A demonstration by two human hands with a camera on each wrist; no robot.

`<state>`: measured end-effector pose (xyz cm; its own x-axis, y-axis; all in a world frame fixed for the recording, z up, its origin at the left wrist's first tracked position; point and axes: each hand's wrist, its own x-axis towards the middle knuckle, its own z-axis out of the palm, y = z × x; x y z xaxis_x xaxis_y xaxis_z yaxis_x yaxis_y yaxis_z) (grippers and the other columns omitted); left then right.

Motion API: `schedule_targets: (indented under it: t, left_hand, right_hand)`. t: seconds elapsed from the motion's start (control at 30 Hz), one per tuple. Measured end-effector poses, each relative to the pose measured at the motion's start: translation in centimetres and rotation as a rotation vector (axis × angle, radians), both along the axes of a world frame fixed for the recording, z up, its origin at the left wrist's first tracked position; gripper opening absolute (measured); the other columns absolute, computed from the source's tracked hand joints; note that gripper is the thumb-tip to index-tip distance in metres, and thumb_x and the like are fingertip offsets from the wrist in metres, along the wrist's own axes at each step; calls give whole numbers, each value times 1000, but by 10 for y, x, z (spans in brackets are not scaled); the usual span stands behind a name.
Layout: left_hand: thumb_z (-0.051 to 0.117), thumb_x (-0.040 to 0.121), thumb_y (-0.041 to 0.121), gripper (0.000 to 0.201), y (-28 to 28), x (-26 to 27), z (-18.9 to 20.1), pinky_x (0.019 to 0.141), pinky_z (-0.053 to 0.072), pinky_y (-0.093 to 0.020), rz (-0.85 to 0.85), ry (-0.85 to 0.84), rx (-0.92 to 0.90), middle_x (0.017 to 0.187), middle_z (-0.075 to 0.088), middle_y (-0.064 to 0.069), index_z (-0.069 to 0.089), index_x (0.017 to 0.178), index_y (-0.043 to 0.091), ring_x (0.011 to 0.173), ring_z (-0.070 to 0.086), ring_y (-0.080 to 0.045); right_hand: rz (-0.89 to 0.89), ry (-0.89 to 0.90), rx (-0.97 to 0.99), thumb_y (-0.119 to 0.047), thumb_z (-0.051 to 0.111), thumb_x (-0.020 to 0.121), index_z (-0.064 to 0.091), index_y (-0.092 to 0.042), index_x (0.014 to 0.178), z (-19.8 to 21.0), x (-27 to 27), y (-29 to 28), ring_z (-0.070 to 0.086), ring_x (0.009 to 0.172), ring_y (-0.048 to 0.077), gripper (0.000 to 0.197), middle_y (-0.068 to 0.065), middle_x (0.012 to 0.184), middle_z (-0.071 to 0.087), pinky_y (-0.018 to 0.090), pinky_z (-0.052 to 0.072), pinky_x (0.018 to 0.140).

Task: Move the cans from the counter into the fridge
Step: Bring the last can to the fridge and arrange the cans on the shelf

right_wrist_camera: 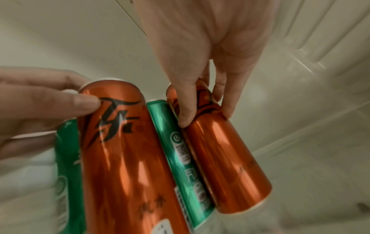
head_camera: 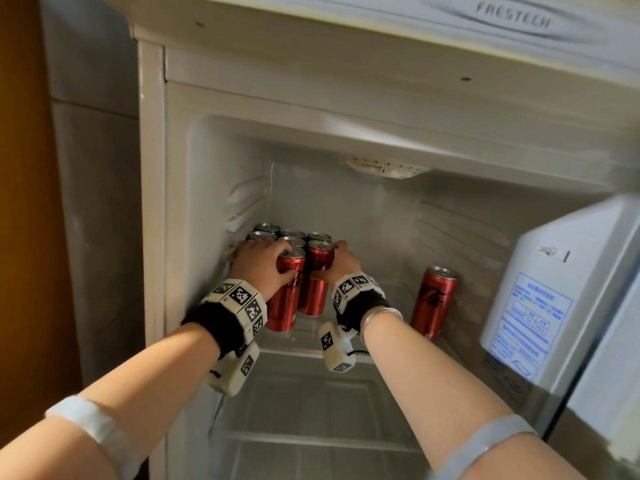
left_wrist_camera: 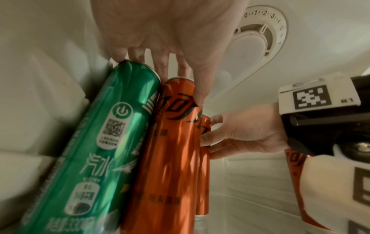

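Several green and red cans stand bunched at the left of the fridge's upper shelf (head_camera: 381, 299). My left hand (head_camera: 282, 261) grips the front-left red can (head_camera: 285, 299) near its top, thumb on its side (left_wrist_camera: 198, 98), fingers over its rim by a green can (left_wrist_camera: 100, 142). My right hand (head_camera: 329, 261) grips the red can beside it (head_camera: 315, 289), thumb and fingers on opposite sides (right_wrist_camera: 206, 117). In the right wrist view a green can (right_wrist_camera: 180, 158) shows between the two red ones. A third red can (head_camera: 434, 303) stands alone at the shelf's right.
The fridge door (head_camera: 554, 306) stands open at the right, a blue label on its inner panel. A thermostat dial (left_wrist_camera: 258, 34) sits on the ceiling of the compartment. The shelf is bare between the cluster and the lone can. A lower shelf and drawer (head_camera: 311, 410) lie beneath.
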<state>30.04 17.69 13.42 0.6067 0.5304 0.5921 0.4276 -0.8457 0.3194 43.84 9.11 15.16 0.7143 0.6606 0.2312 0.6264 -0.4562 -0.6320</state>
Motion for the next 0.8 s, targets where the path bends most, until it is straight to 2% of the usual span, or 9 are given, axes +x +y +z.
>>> schedule_targets:
  t: [0.13, 0.23, 0.33, 0.4, 0.47, 0.53, 0.6, 0.7, 0.8]
  left_hand:
    - [65, 78, 40, 40, 0, 0, -1, 103, 33, -38, 7, 3, 21, 119, 62, 2, 53, 114, 29, 114, 51, -23]
    - [65, 78, 40, 41, 0, 0, -1, 104, 33, -38, 9, 4, 14, 120, 61, 0, 53, 115, 27, 115, 51, -24]
    - [66, 78, 38, 40, -1, 0, -1, 102, 34, -38, 10, -2, 8, 120, 61, -2, 54, 115, 25, 115, 51, -26]
    - [67, 78, 37, 40, -2, 0, 0, 101, 34, -37, 11, -4, 5, 119, 62, -3, 55, 114, 24, 114, 52, -27]
    - [68, 77, 37, 40, -2, 0, 0, 99, 35, -37, 13, 1, 3, 118, 62, -5, 55, 113, 24, 113, 52, -28]
    - [68, 77, 37, 40, -3, 0, 0, 98, 35, -37, 17, 7, 6, 118, 62, -5, 56, 113, 24, 112, 52, -28]
    - [68, 77, 36, 39, -4, 0, 0, 97, 36, -37, 20, 7, 7, 118, 62, -6, 56, 113, 23, 113, 52, -29]
    - [68, 77, 35, 39, -4, 1, -1, 98, 35, -38, 23, -1, 19, 118, 62, -6, 57, 112, 22, 112, 52, -30]
    - [69, 77, 36, 39, -4, 1, 0, 98, 35, -38, 16, -4, 24, 117, 63, -6, 57, 111, 22, 111, 53, -29]
  right_hand:
    - [31, 28, 42, -15, 65, 82, 37, -7, 131, -7, 2, -4, 57, 113, 30, 57, 13, 122, 59, 30, 42, 85]
    - [-11, 35, 89, -17, 64, 84, 36, -11, 135, -10, 7, -14, 55, 116, 28, 59, 12, 129, 55, 33, 43, 94]
    - [-186, -114, 240, -9, 61, 81, 48, -17, 126, -8, 22, -43, 53, 114, 31, 47, 10, 128, 49, 32, 42, 92]
    - [-380, -258, 256, -11, 60, 79, 51, -23, 120, -8, 33, -70, 43, 119, 33, 43, 8, 129, 44, 39, 38, 95]
    - [-561, -297, 270, -13, 63, 75, 50, -27, 119, -11, 38, -93, 36, 123, 33, 48, 6, 133, 40, 43, 33, 96]
    - [-648, -264, 294, -13, 65, 71, 45, -26, 127, -20, 44, -108, 34, 126, 32, 60, 7, 139, 35, 43, 32, 98]
    - [-659, -199, 329, -11, 65, 72, 35, -22, 138, -29, 50, -117, 33, 130, 35, 73, 11, 147, 28, 43, 32, 102]
    - [-590, -95, 400, -10, 62, 78, 23, -14, 144, -35, 54, -124, 38, 128, 41, 77, 13, 152, 20, 43, 35, 102]
    - [-566, -5, 372, -12, 61, 80, 20, -16, 144, -34, 52, -123, 48, 119, 41, 76, 17, 143, 34, 44, 41, 96]
